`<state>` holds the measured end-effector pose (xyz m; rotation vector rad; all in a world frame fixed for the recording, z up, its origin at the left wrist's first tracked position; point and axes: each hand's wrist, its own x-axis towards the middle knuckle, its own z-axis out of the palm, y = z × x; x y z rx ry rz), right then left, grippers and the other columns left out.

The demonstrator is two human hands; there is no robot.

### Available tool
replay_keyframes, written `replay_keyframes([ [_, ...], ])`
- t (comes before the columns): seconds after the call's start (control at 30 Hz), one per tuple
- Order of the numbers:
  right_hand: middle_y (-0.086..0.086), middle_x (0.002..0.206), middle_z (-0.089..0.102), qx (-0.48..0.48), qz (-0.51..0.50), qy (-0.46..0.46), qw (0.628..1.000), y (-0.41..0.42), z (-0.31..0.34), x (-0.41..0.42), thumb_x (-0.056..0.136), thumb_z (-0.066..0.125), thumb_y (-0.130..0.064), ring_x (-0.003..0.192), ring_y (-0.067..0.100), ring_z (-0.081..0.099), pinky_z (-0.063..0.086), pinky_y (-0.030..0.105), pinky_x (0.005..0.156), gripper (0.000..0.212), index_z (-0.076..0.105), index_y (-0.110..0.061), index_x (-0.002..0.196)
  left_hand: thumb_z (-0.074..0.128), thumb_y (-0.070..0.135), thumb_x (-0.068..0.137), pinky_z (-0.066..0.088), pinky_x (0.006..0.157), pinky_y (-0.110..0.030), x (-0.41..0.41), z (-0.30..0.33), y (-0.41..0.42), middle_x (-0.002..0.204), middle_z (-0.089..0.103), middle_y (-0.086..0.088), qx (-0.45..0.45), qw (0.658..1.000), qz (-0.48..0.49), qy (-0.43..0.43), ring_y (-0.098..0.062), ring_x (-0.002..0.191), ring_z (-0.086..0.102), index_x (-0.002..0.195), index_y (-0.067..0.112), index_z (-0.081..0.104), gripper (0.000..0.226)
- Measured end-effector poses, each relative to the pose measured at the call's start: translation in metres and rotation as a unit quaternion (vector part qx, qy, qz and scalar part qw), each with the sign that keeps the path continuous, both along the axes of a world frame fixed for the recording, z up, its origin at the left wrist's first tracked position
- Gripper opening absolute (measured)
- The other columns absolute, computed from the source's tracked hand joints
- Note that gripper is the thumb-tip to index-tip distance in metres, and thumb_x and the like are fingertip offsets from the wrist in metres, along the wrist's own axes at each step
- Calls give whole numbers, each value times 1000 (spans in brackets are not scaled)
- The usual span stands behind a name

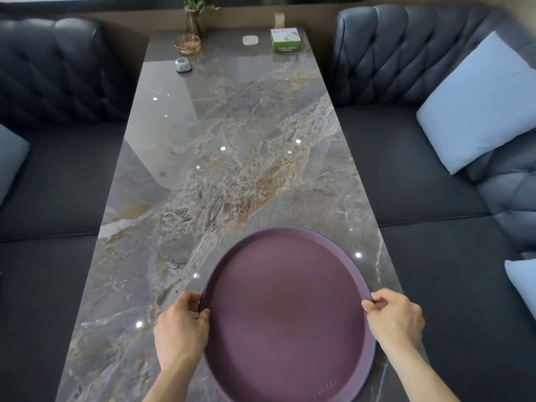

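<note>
Both hands gripping tray at the near bench end.
Left hand (pixel 181 329) and right hand (pixel 396 317) are pinching opposite rims of the round tray (pixel 287 314); it is lying centred between them, neither nearer, on the bench (pixel 232 169).

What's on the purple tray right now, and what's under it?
Nothing lies on the purple tray; left hand and right hand grip its side rims. The marble table shows around it; whatever is beneath the tray is covered.
</note>
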<state>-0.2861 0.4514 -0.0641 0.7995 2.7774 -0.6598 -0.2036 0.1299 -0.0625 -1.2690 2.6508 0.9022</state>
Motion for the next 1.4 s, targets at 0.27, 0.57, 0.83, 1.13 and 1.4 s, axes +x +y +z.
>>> replay_keyframes([
  [0.27, 0, 69, 71, 5, 14, -14, 1000, -1, 2, -4, 81, 79, -16, 71, 27, 54, 40, 30, 62, 14, 69, -14, 71, 78, 25, 73, 49, 71, -36, -1, -6, -10, 86, 70, 11, -11, 999, -43, -28, -23, 88, 66, 90, 34, 64, 23],
  [0.57, -11, 72, 66, -50, -5, -48, 998, 5, -5, -3, 85, 73, -23, 82, 27, 59, 44, 34, 67, 17, 60, -23, 76, 63, 16, 81, 41, 79, -34, -10, -31, -11, 102, 68, 1, 87, 992, -15, -89, -30, 103, 63, 111, 21, 60, 30],
  [0.83, 10, 94, 69, -98, -66, -7, 993, -4, -28, 14, 93, 61, -35, 101, 37, 60, 49, 48, 89, 24, 62, -13, 101, 71, 62, 69, 44, 66, -33, -8, -33, -16, 81, 67, 11, 125, 989, 32, -72, -14, 76, 62, 86, 28, 63, 39],
  [1.13, 9, 86, 62, -57, -43, 67, 995, -11, -45, 24, 80, 70, -53, 83, 33, 59, 42, 40, 70, 50, 55, -8, 93, 79, 70, 49, 43, 74, -39, -8, -38, 6, 102, 62, -1, 69, 994, 37, -77, -28, 92, 61, 100, 20, 53, 76],
  [1.4, 3, 85, 62, -133, -72, 18, 988, -3, -47, 15, 77, 76, -50, 83, 30, 58, 50, 41, 75, 45, 55, -13, 93, 82, 67, 52, 46, 80, -43, -15, -39, 7, 116, 59, -7, 68, 992, 38, -104, -34, 103, 62, 113, 14, 51, 86],
])
